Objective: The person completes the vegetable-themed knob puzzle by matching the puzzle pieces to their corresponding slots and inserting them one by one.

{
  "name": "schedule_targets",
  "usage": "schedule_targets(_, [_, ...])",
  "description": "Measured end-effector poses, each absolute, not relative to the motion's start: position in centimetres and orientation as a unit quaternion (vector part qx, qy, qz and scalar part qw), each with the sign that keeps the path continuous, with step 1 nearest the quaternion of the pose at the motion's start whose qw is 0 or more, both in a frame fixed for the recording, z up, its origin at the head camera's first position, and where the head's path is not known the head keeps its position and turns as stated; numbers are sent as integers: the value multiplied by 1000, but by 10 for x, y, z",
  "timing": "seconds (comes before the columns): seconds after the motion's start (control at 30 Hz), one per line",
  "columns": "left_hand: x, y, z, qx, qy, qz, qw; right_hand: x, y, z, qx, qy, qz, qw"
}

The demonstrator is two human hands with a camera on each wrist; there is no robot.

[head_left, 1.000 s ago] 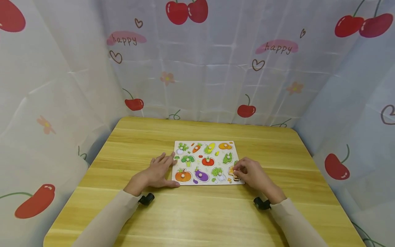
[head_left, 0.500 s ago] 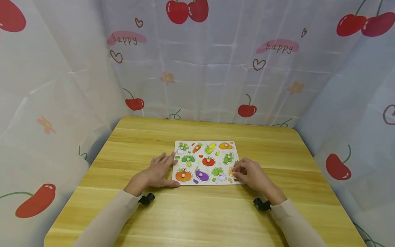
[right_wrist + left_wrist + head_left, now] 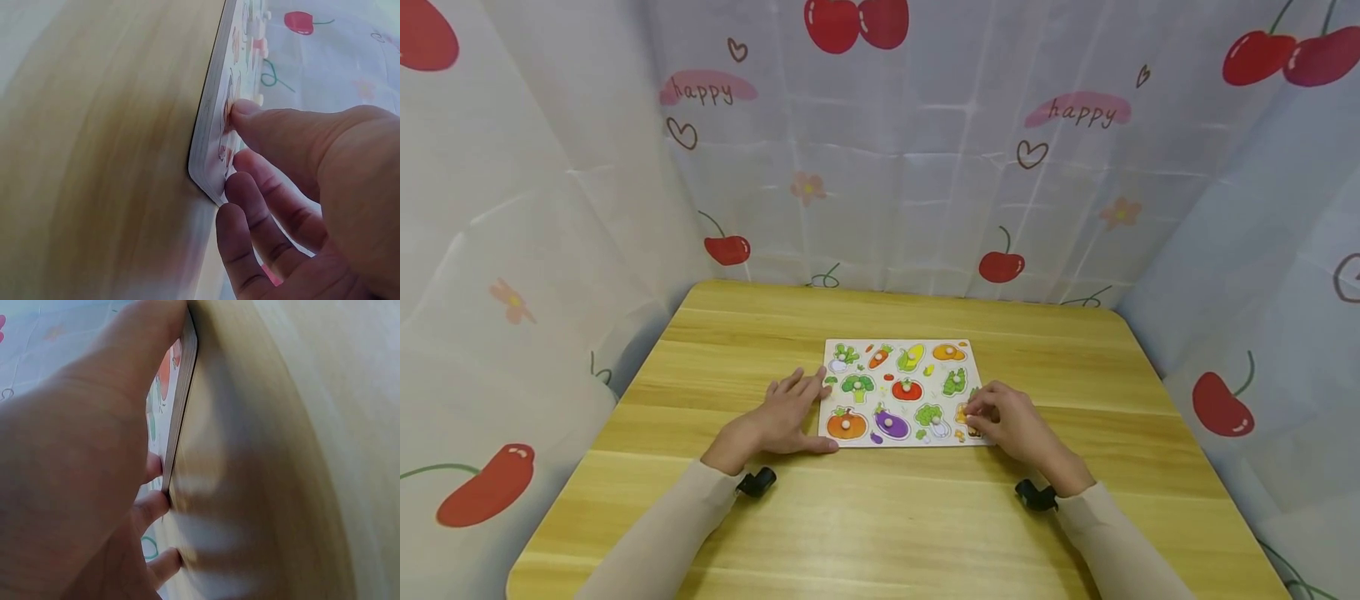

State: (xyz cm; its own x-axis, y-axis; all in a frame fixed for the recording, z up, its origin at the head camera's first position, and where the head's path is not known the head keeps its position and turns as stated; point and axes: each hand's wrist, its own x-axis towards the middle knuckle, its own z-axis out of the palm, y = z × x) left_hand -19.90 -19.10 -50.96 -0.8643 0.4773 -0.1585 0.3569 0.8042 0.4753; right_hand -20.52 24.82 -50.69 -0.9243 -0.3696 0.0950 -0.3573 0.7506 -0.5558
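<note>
A wooden knob puzzle board [image 3: 932,392] with vegetable pieces lies flat in the middle of the table. My left hand [image 3: 778,421] spreads along its left edge, the thumb at the near corner and the fingertips against the side. At the board's near right corner my right hand [image 3: 1011,421] pinches an orange and brown mushroom puzzle piece [image 3: 962,414] between thumb and fingers, which hide most of it. In the right wrist view the thumb is down on the piece, which sits close to the board's surface. The pumpkin [image 3: 847,425], eggplant [image 3: 895,428] and tomato [image 3: 912,394] pieces sit in their slots.
The wooden table [image 3: 880,517] extends around the board. A white curtain [image 3: 895,192] printed with cherries, hearts and flowers hangs behind the table and on both sides. Black wrist cameras are strapped at both cuffs.
The mushroom piece stood slightly raised and askew under my right fingers a second ago; now it lies lower, nearly level with the board. My left hand keeps its place.
</note>
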Motion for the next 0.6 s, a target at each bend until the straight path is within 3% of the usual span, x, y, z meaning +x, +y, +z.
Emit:
schedule_targets(0.27, [-196,-187,-511,224,940,216,138,-200,253,-504,-187,937,-295,27])
schedule_targets(0.6, [-198,-186,-508,231,941,204,138,-196,257,-508,-194,934,-301,8])
